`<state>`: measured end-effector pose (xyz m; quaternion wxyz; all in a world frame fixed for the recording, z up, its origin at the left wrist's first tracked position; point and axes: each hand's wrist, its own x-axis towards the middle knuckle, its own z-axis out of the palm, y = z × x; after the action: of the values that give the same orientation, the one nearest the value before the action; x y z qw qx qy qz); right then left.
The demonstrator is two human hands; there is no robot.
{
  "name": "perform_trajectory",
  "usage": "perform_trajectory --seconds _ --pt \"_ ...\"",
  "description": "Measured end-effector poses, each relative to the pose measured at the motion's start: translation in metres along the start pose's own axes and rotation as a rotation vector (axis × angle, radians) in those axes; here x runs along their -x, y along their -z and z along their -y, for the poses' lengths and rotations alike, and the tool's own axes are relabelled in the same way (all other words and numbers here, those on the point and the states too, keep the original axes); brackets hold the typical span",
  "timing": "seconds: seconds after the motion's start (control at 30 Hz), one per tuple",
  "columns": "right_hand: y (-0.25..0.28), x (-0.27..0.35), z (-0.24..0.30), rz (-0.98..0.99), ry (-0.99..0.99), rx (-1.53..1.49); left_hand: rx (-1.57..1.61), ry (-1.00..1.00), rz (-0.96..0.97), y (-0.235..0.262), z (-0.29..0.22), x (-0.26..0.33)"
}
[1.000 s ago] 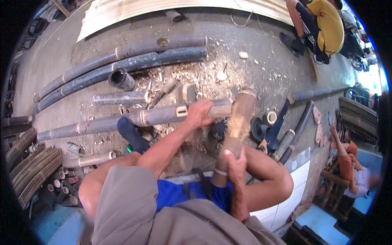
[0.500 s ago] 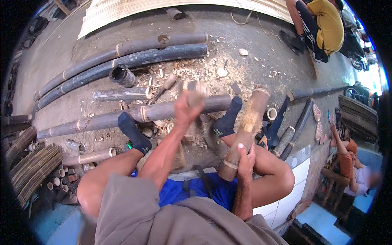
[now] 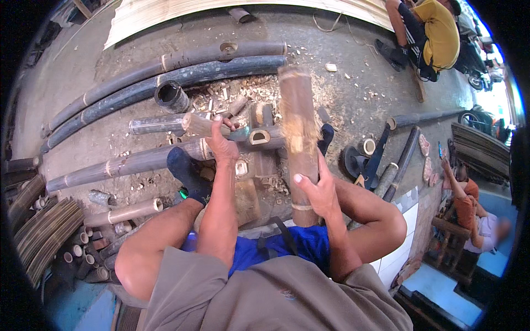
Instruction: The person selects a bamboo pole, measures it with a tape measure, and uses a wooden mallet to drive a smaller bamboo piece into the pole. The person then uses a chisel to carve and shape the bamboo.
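Observation:
My left hand (image 3: 222, 144) grips a tool by its thick, pale wooden handle (image 3: 197, 124). A greenish, blurred end, perhaps its blade, points right, just left of a cut opening (image 3: 259, 136) in a long bamboo pole (image 3: 130, 164). That pole lies crosswise in front of me, between my socked feet. In my right hand (image 3: 320, 193) is a thick bamboo club (image 3: 298, 174), upright and wrapped low by my fingers. Its middle is battered into pale, frayed fibres, and its upper end blurs with motion, standing in front of the pole's right part.
Two longer bamboo poles (image 3: 182, 76), a dark short tube (image 3: 172, 98) and scattered chips (image 3: 259, 88) lie beyond. At right are a wide dark blade (image 3: 376, 151) and more bamboo. Two other people, one in a yellow shirt (image 3: 441, 36), sit at the right.
My left hand has moved left and down with its tool, now tilted sideways. The bamboo club has swung left and upright in my right hand. The pole's cut opening now shows.

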<state>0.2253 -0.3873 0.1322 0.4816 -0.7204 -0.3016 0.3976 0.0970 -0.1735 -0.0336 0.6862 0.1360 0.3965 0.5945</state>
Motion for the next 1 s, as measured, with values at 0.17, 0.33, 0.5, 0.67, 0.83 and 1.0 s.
perform_trajectory --seconds 0.17,0.33,0.5,0.67,0.83,1.0 --pt "-0.015 -0.034 0.054 0.096 0.152 0.294 -0.126 -0.035 0.131 0.016 0.009 -0.003" --pt "-0.027 -0.064 0.101 0.157 0.500 0.486 -0.269 -0.087 0.205 0.014 0.012 0.013" --pt "-0.037 -0.107 0.124 0.505 0.510 1.432 -0.356 -0.190 0.219 0.021 0.022 0.007" --pt "-0.058 -0.118 0.153 0.400 0.904 1.119 -0.485 -0.250 0.124 0.039 0.044 0.004" --pt "-0.081 -0.138 0.156 0.715 0.674 1.487 -0.301 -0.158 0.248 0.108 0.083 -0.044" --pt "-0.093 -0.132 0.184 0.463 1.018 1.012 -0.885 -0.130 0.472 0.103 0.071 -0.026"
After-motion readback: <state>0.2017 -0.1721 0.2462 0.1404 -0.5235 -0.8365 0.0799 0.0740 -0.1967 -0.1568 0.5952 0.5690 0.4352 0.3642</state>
